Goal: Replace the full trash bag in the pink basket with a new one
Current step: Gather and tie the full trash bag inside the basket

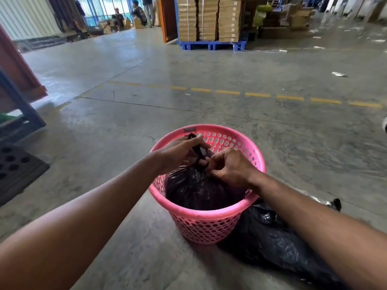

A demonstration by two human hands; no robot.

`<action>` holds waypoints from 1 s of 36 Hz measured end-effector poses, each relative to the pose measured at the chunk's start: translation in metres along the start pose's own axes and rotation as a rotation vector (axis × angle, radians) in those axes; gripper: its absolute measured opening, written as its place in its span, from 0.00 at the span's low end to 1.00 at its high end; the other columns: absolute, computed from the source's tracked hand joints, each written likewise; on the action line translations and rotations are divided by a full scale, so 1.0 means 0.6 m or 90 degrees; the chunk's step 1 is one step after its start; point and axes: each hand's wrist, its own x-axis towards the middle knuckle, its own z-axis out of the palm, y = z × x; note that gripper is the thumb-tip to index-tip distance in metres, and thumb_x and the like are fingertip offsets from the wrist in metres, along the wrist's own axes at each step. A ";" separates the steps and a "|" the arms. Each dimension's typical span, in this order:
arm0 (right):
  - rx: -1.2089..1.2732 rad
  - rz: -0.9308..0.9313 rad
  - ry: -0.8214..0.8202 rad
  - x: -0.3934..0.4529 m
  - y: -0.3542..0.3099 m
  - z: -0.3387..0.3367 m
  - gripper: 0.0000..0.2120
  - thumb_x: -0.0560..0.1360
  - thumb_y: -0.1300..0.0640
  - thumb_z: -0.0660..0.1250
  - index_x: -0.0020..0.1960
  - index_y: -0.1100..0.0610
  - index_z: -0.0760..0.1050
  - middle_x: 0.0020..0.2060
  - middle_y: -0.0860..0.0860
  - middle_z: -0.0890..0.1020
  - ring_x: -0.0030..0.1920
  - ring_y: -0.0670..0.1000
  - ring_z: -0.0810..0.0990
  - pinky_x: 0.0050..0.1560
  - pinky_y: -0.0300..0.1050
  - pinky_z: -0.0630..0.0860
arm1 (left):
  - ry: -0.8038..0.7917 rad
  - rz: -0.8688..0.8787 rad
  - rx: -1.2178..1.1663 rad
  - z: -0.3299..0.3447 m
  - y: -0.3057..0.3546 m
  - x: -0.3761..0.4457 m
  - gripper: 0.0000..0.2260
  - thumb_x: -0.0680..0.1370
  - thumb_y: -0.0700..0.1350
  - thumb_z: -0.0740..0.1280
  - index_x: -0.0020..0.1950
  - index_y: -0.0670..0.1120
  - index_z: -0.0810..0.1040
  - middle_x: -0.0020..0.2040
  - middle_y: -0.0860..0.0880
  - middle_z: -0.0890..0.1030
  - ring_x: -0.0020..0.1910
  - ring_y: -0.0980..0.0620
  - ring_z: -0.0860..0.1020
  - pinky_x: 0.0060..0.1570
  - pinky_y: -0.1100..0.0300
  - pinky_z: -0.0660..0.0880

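Observation:
A pink perforated basket (206,214) stands on the concrete floor right in front of me. Inside it sits a full black trash bag (196,187), its top gathered into a twisted neck. My left hand (180,152) grips that neck from the left, above the basket's middle. My right hand (230,166) pinches the bag's gathered plastic from the right, its fingertips touching the left hand's fingers. A second black plastic bag (270,237) lies flat on the floor against the basket's right side, partly hidden under my right forearm.
A dark rack leg (23,105) and a black perforated crate (16,168) stand at the left. Stacked cardboard boxes on a blue pallet (211,43) are far ahead. People sit among boxes in the far background. A dashed yellow line (257,94) crosses the floor.

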 end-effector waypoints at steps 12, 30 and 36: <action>-0.022 -0.116 0.202 0.006 -0.012 0.007 0.09 0.69 0.49 0.73 0.47 0.50 0.78 0.34 0.43 0.82 0.35 0.40 0.80 0.42 0.40 0.77 | 0.016 0.260 0.719 0.028 0.050 -0.027 0.18 0.82 0.55 0.50 0.67 0.50 0.68 0.54 0.41 0.83 0.53 0.43 0.82 0.56 0.46 0.76; -0.188 -0.060 0.044 0.003 0.005 -0.039 0.06 0.68 0.64 0.73 0.40 0.55 0.85 0.37 0.49 0.87 0.39 0.46 0.81 0.43 0.37 0.72 | 0.152 0.324 0.735 -0.022 -0.028 -0.015 0.04 0.72 0.42 0.70 0.43 0.50 0.83 0.39 0.54 0.84 0.39 0.51 0.82 0.43 0.50 0.79; -0.273 -0.004 -0.014 -0.009 0.010 -0.037 0.07 0.69 0.61 0.71 0.44 0.52 0.86 0.44 0.49 0.88 0.47 0.50 0.84 0.55 0.44 0.78 | 0.131 0.261 0.772 -0.031 -0.039 -0.014 0.08 0.73 0.42 0.70 0.49 0.52 0.85 0.45 0.52 0.86 0.42 0.53 0.82 0.48 0.51 0.80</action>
